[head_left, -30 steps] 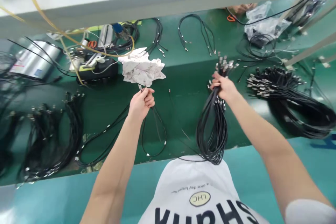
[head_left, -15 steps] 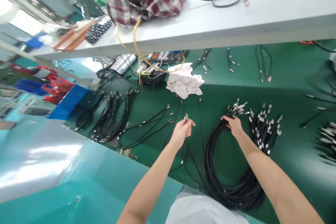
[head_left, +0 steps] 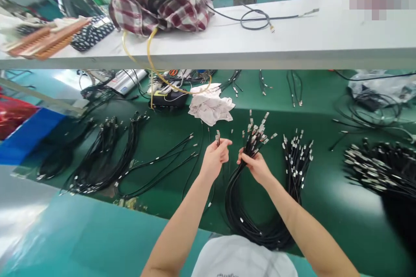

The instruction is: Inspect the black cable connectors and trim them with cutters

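Grips in the right hand [head_left: 258,168] a thick bundle of slim black cables [head_left: 233,194], with silver metal connectors [head_left: 260,132] fanned toward the far side, looping toward the near edge of a glossy green tabletop [head_left: 328,190]. Pinches in the left hand [head_left: 212,160], just to the left, a silver-tipped black cable end [head_left: 217,138].

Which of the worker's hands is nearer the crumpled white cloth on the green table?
Left. The left hand is just below the crumpled white cloth in view; the right hand is farther off, below and to its right.
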Available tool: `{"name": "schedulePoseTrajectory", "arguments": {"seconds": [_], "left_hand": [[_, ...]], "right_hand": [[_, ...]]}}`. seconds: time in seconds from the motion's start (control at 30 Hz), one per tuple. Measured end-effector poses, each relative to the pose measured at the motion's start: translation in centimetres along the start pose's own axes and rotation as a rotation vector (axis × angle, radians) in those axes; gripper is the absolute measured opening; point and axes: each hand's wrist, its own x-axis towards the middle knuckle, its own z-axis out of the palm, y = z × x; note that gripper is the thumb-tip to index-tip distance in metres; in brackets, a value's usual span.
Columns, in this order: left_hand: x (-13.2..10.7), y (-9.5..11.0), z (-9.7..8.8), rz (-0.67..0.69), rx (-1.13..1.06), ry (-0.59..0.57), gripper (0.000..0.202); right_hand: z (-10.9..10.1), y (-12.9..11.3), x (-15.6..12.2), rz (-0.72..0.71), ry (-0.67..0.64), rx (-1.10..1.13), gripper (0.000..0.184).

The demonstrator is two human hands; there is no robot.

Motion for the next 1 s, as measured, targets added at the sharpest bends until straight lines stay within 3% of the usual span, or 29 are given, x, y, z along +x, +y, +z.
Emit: {"name": "schedulePoseTrajectory", "arguments": {"seconds": [0.13,0.3,0.4,0.67,1.0], "left_hand": [[4.1,-1.4,0.9,-0.067,0.114,0.019,0.04],[6.6,-3.5,-1.0,-0.119,0.193,0.095,0.034],[6.4,-3.9,-2.5,-0.097,0.19,0.096,0.032],[4.4,-3.3,-5.0,-0.035,0.13,0.029,0.058],[1.9,-2.0,-5.8,0.022,0.283,0.012,0.046]], "right_hand": [[1.9,1.1,1.3,-0.008,-0.011,-0.051,0.045],[2.3,3.3,3.9,-0.002,0.068,-0.124,0.049],[2.4,4.0,4.0,-0.024,0.052,-0.145,0.05],[4.5,4.5,3.2,-0.112,0.007,-0.203,0.062],[6.3,3.8,1.7,-0.145,-0.045,-0.404,0.05]]}}
